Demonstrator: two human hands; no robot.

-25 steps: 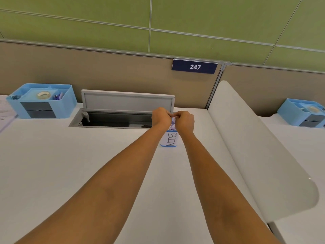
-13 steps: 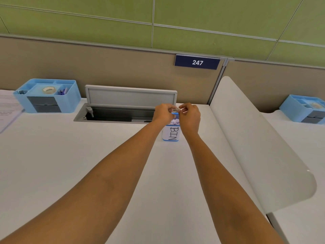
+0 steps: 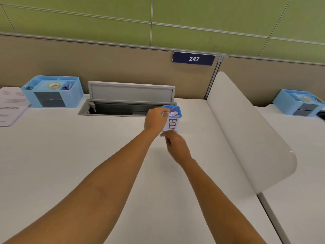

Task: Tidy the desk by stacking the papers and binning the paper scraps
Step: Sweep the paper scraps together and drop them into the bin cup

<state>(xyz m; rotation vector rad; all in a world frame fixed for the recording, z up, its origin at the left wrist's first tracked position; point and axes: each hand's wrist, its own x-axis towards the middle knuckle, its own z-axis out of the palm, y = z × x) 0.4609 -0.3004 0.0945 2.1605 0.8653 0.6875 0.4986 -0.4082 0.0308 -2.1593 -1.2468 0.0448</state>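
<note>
White desk (image 3: 70, 164) below the partition carries our blue bin (image 3: 173, 120) of scraps (image 3: 173, 113) at the far middle, our left hand (image 3: 154, 120) pinched together over its rim, our blurred right hand (image 3: 176, 146) unreadable, and a nudge could tip the bin over.

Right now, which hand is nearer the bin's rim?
Left. The left hand is at the rim of the bin, fingers over the scraps; the right hand is lower, below its base.
</note>
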